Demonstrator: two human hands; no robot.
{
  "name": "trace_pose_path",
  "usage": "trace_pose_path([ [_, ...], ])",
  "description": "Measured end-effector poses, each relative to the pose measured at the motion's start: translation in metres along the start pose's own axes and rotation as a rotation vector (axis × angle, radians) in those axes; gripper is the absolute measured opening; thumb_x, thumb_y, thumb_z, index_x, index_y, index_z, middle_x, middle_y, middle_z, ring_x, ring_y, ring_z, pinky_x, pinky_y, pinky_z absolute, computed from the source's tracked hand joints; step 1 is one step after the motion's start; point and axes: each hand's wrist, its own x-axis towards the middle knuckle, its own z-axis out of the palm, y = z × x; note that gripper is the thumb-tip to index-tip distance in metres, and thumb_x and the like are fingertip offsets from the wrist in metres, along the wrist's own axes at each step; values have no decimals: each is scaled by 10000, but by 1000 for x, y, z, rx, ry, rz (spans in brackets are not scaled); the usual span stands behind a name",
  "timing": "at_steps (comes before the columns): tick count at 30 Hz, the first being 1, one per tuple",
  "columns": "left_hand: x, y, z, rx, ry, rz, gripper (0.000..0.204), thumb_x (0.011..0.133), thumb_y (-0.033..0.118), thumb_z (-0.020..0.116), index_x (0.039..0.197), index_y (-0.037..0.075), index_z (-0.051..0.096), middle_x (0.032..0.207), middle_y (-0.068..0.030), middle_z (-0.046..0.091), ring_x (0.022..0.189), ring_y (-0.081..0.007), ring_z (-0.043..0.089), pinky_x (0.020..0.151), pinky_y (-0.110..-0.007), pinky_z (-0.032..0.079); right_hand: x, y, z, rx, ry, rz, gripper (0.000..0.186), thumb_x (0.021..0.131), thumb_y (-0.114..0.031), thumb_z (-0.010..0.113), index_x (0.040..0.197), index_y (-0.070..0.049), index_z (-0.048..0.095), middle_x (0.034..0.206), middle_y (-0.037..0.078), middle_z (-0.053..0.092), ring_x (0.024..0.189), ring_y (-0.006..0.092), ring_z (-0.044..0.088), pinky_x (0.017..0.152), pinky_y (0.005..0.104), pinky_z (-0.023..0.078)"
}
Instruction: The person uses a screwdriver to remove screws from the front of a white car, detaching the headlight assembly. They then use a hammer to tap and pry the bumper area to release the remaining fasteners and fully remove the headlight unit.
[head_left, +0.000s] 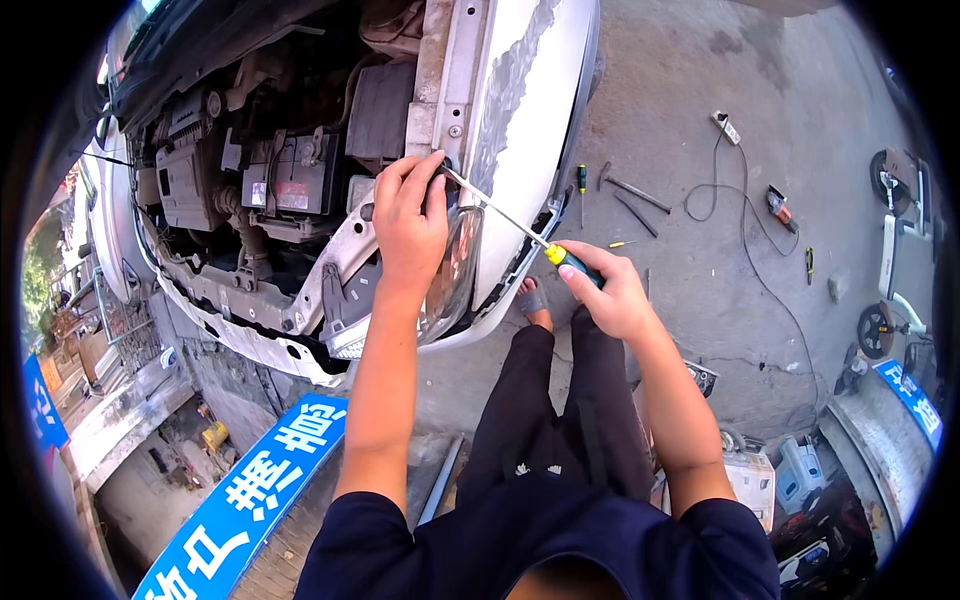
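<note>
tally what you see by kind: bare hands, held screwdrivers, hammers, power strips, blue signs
Bare hands, left hand and right hand: 2
Held screwdriver: 1
Hammer: 1
Power strip: 1
Blue signs: 3
Total: 8

Shiny metal, glossy paint and matt cloth surround you.
Your long yellow-and-dark-green-handled screwdriver has a shiny metal shaft and smooth plastic grip; the curved white car panel is glossy beside a dull, rough-looking grey patch; the clear headlamp looks plastic and shiny; your dark trousers are matt cloth, the grey floor rough concrete.
</note>
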Motion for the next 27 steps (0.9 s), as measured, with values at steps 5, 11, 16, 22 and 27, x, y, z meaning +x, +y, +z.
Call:
trace_pose_path([
  [5,1,3,-1,30,9,14,234,856,23,684,1082,71,719,1020,-112,644,935,-287,627,834,-369,499,13,18,-5,46,-32,-91,352,923,-199,629,1225,-18,646,747,14,607,633,67,529,583,238,444],
  [11,-9,-6,-6,79,-45,-18,215,883,10,654,1086,52,711,1032,-143,639,936,-308,618,834,-377,499,21,43,-8,351,-226,88,423,944,-256,635,1291,-17,610,1079,69,687,856,121,647,767,312,541],
  [16,-1,-4,2,65,-12,67,199,920,45,638,1106,26,705,1066,-130,680,997,-295,631,882,-393,490,-5,46,-1,145,-42,-153,456,921,-307,665,1260,-6,623,1089,156,702,1009,221,652,911,363,497],
  [22,-2,-22,-3,63,-41,43,196,934,79,627,1111,28,696,1095,-121,670,1003,-292,635,876,-394,486,-43,38,8,432,-65,-3,442,969,-276,618,1329,-23,579,677,-13,535,583,67,474,528,263,407],
  [27,8,-22,-16,58,-174,84,191,916,45,630,1097,17,686,1077,-146,641,985,-320,624,847,-395,496,-60,33,20,415,-55,33,447,974,-306,611,1333,-42,587,707,-8,550,610,71,491,554,260,419],
])
